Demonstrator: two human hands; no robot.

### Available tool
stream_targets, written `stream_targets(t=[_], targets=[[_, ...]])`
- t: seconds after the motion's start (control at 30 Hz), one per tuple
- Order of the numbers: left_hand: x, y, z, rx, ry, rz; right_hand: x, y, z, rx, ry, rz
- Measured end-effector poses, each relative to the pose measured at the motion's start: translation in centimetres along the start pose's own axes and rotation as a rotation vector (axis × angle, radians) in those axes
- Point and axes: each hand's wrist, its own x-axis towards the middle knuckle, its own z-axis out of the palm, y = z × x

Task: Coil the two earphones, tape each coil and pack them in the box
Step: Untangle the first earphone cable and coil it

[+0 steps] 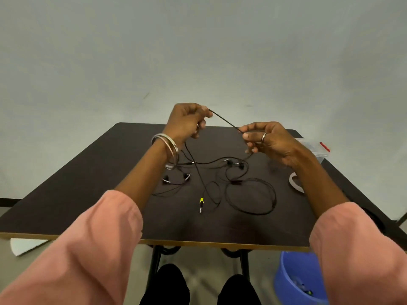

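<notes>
Left hand (187, 119) & right hand (266, 139) pinch earphone cable (223, 120) taut.

1. Dark brown square wooden table (92, 194), pale edge trim.
2. Loose tangle of thin black earphone cables (251, 194) mid-table, yellow-collared jack plug (201, 202) near the front.
3. White tape roll (295, 182) at right, clear plastic box with red clasp (317, 150) behind it.

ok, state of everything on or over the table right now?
left hand: shut on cable
right hand: shut on cable
cable: taut between both hands, rest loose on table
second earphone: uncoiled, on table
tape roll: flat on table, untouched
box: on table's far right; lid state unclear
</notes>
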Motion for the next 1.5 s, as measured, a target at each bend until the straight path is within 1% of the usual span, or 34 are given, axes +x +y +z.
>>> stream_targets(t=[0.1,0.17,0.2,0.27,0.3,0.33,0.37,0.4,0.47,0.53,0.6,0.67,0.7,0.77,0.8,0.83,0.87,0.9,0.97,1.0,1.1,1.2,1.23,1.33,1.4,1.5], targets=[[1.6,2.4,-1.3,-0.257,0.195,-0.091,0.4,-0.5,-1.9,-0.296,0.035,0.022],[2.6,4.1,-2.6,-0.484,0.277,-0.126,0.6,-0.3,-3.1,-0.458,0.081,0.045],[3.0,4.8,-3.3,-0.577,0.307,-0.124,0.8,-0.2,-3.7,-0.525,0.134,0.047],[3.4,5.9,-4.5,-0.682,0.366,-0.1,1.1,-0.1,-4.5,-0.63,0.289,0.044],[3.5,6.2,-4.9,-0.708,0.384,-0.089,1.2,-0.2,-4.7,-0.619,0.376,0.046],[3.5,6.3,-5.2,-0.715,0.396,-0.084,1.4,-0.3,-4.9,-0.539,0.47,0.054],[3.4,6.3,-5.3,-0.7,0.399,-0.084,1.5,-0.7,-4.9,-0.398,0.555,0.067],[3.3,6.2,-5.2,-0.658,0.397,-0.092,1.6,-1.1,-4.7,-0.224,0.614,0.08],[3.0,5.7,-4.9,-0.515,0.382,-0.128,1.6,-2.2,-3.9,0.048,0.64,0.071],[2.8,4.8,-4.6,-0.357,0.373,-0.186,1.7,-3.1,-3.1,0.143,0.612,0.003],[3.0,3.2,-4.8,-0.119,0.404,-0.247,1.8,-4.3,-2.4,0.149,0.578,-0.087],[3.1,1.9,-5.2,0.214,0.434,-0.299,2.0,-5.5,-2.1,0.105,0.535,-0.156],[3.0,1.5,-5.4,0.387,0.418,-0.328,2.0,-6.2,-1.9,0.08,0.494,-0.174],[2.5,1.1,-5.1,0.727,0.298,-0.356,2.2,-7.2,-0.9,0.04,0.377,-0.18],[2.2,1.2,-4.6,0.829,0.216,-0.34,2.3,-7.6,-0.2,0.02,0.321,-0.174],[2.0,1.4,-4.2,0.842,0.126,-0.283,2.4,-8.0,0.6,0.001,0.275,-0.169],[1.9,1.8,-3.8,0.748,0.033,-0.191,2.5,-8.4,1.4,-0.01,0.235,-0.166],[1.8,2.1,-3.3,0.576,-0.053,-0.106,2.6,-8.8,2.2,-0.009,0.201,-0.168],[1.4,2.7,-2.6,0.218,-0.191,-0.041,2.6,-9.7,3.5,0.011,0.14,-0.18],[1.3,2.7,-2.4,0.131,-0.234,-0.031,2.6,-10.1,4.0,0.02,0.115,-0.188],[0.6,3.1,-2.9,0.014,-0.297,0.01,2.7,-11.0,4.3,0.054,0.084,-0.198],[0.6,3.0,-4.0,-0.207,-0.294,-0.029,3.1,-11.0,4.3,0.144,0.075,-0.168],[0.6,3.1,-4.1,-0.238,-0.295,-0.04,3.3,-10.9,4.4,0.166,0.063,-0.157],[0.6,3.6,-4.0,-0.214,-0.346,-0.068,3.6,-10.2,5.2,0.164,0.016,-0.136],[0.3,3.8,-4.0,-0.246,-0.373,-0.106,3.7,-9.5,5.5,0.155,0.003,-0.13],[0.5,3.9,-4.9,-0.314,-0.316,-0.141,3.9,-7.7,5.2,0.167,0.013,-0.136]])
